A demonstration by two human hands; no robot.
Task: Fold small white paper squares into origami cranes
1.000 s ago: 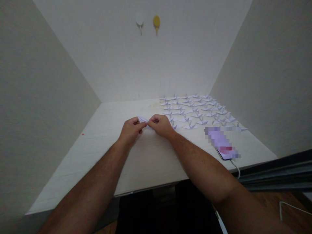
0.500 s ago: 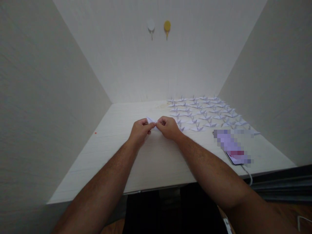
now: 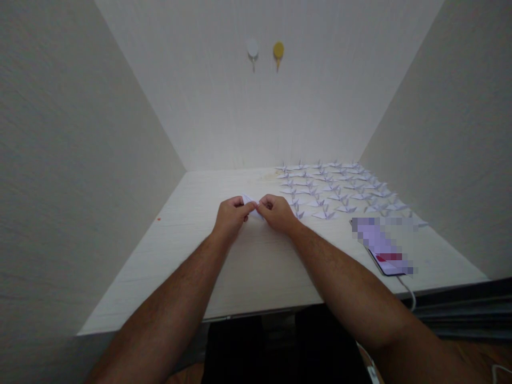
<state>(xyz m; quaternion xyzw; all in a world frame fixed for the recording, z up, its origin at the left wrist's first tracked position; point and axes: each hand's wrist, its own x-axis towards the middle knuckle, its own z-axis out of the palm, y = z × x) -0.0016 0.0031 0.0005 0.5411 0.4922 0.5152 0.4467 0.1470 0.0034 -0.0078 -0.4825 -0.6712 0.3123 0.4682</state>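
Observation:
A small folded piece of white paper (image 3: pixel 248 200) is pinched between my two hands above the middle of the table. My left hand (image 3: pixel 232 216) grips its left side, thumb on top and fingers curled beneath. Thumb and forefinger of my right hand (image 3: pixel 277 212) close on the right part, touching the left thumb tip. Much of the paper is hidden behind the fingers. Just right of my right hand begin rows of white origami cranes (image 3: pixel 325 213) standing on the table, wings spread.
A phone (image 3: pixel 378 245), partly pixelated, lies on the right of the white table (image 3: pixel 180 256), with a white cable (image 3: pixel 410 293) running over the front edge. Walls enclose three sides. A white hook (image 3: pixel 252 49) and a yellow hook (image 3: pixel 278 50) are on the back wall. A small red speck (image 3: pixel 159 219) lies left.
The whole view has shifted slightly, so the scene sits a little lower. Both hands keep their pinch on the paper, with only slight finger movement.

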